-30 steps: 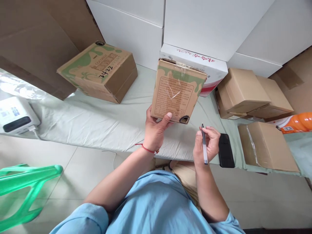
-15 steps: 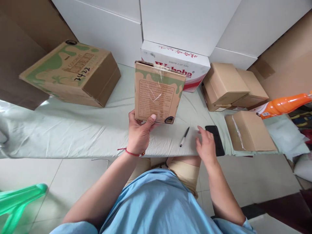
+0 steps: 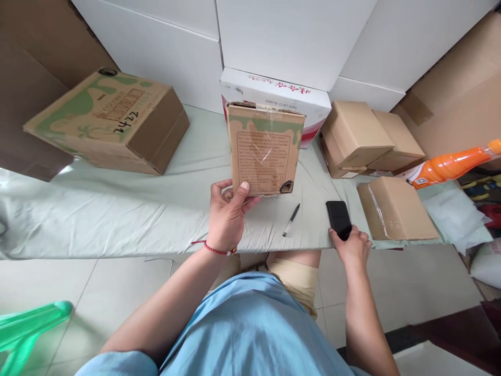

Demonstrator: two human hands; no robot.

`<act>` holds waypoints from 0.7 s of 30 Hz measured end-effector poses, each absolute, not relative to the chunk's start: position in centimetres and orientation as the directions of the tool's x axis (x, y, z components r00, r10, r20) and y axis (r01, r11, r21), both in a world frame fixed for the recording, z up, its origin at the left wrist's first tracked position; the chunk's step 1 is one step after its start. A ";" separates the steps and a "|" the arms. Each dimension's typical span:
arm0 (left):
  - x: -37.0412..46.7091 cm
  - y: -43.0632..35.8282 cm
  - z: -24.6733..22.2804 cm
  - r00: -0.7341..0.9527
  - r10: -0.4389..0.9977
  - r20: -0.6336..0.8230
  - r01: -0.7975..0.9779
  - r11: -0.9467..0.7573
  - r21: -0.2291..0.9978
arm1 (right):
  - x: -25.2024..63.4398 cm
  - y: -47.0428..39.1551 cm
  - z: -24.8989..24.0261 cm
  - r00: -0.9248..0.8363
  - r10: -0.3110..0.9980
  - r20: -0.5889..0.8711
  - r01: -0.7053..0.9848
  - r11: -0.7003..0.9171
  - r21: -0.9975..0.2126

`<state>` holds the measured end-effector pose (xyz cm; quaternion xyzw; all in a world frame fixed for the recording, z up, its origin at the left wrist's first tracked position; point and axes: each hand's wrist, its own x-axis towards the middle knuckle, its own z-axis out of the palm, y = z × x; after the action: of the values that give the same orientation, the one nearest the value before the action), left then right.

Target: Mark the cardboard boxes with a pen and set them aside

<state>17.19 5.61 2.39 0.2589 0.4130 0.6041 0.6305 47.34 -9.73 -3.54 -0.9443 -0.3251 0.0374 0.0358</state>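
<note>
A brown cardboard box (image 3: 264, 154) with a green drip print and clear tape stands upright over the table. My left hand (image 3: 230, 214) holds its lower left corner, thumb on the printed face. At the table's front edge, my right hand (image 3: 352, 245) grips the lower end of a black phone (image 3: 338, 216), thumb on one side and fingers on the other. Between the two hands a pen (image 3: 291, 220) lies on the pale green cloth (image 3: 172, 209).
A larger printed box (image 3: 117, 120) stands on the left. Behind the held box is a white and red carton (image 3: 274, 86). Plain brown boxes (image 3: 358, 128) and an orange bottle (image 3: 454, 164) are on the right. A green stool (image 3: 35, 324) stands at lower left.
My right hand has moved right and towards the table edge, from beside the phone to taking hold of its lower end. The held box has shifted slightly right and turned a little.
</note>
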 end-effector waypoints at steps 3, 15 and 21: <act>17.0 5.7 2.4 -0.058 0.978 -0.200 -0.545 0.137 0.827 | 48.1 -9.5 -2.9 0.780 0.618 -0.095 0.607 -0.785 -0.124; 16.9 5.8 2.7 -0.059 0.975 -0.214 -0.522 0.153 0.839 | 49.3 -12.1 -2.9 0.687 0.690 -0.229 0.614 -0.719 -0.324; 17.0 5.6 2.7 -0.070 0.974 -0.215 -0.519 0.149 0.842 | 44.5 -12.0 -2.7 0.699 0.708 0.099 0.625 -0.538 -0.565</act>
<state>17.05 5.64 2.69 0.2676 0.4253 0.5950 0.6273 44.53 -12.04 -2.70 -0.8742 -0.3814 0.0711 0.2922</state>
